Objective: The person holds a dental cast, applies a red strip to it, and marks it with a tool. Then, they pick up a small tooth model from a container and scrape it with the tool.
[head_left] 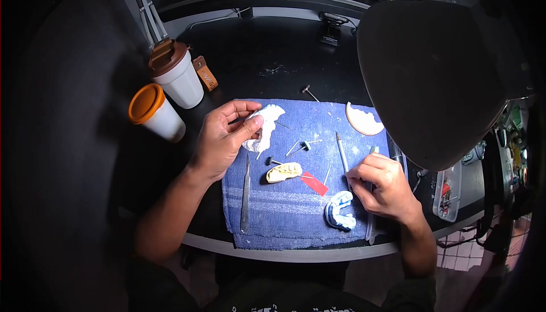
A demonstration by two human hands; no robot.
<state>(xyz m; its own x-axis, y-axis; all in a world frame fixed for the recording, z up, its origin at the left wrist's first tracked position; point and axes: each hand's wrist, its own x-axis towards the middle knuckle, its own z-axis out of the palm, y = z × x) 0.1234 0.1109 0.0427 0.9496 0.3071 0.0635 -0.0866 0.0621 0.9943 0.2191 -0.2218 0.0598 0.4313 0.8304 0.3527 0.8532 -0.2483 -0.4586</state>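
Blue towel (284,221), near edge: blue-white cast (339,209) at 5 o'clock, beside the curled right hand (382,188), fingertips on a slim tool (341,151), grip unclear; scalpel (245,189) at 7 o'clock. Farther: left hand (223,138) grips a white plaster cast (266,123) at 11 o'clock. Lamp shade (432,79) hides the worktop (273,56) at 2 o'clock.

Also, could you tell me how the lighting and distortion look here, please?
Head view: strong fisheye, the table edge bows and the corners go black; light pools on the towel, left hand and right hand; the lamp shade blocks the upper right as a dark mass; the cast in the left hand looks nearly blown out.
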